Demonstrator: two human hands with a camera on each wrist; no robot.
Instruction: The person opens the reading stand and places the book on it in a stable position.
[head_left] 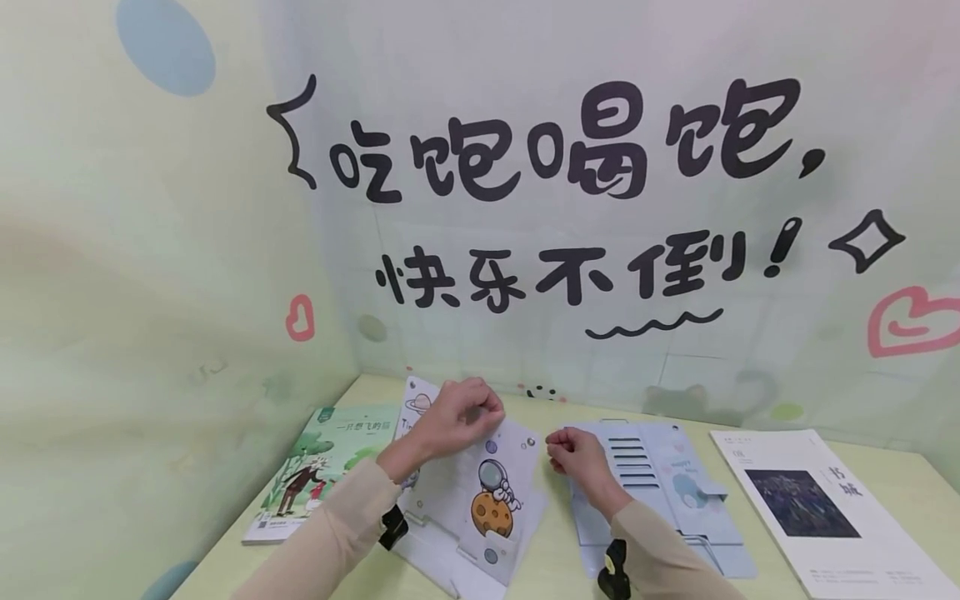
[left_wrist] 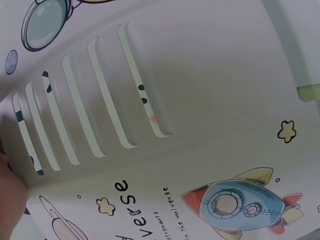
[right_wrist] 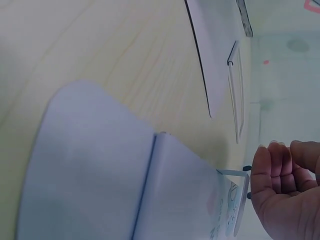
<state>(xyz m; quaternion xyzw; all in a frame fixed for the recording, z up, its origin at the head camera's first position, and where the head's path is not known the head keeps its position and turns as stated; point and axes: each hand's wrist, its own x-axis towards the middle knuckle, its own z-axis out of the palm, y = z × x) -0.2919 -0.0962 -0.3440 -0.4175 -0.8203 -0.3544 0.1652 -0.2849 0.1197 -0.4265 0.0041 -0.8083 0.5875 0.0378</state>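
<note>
A white book stand printed with an astronaut and planets is held half raised, its panels tilted. My left hand grips its top edge with thumb and fingers. The left wrist view shows the slotted panel close up, with a rocket picture beside the slots. To the right, a pale blue book stand lies spread out on the table. Over its left edge hovers my right hand, fingers loosely curled and nothing seen between them. In the right wrist view, the right hand appears beyond the blue stand's panel.
A green picture book lies at the left, partly behind the white stand. At the right lies a white book with a dark picture on its cover. A printed cloth wall rises right behind the pale wooden table.
</note>
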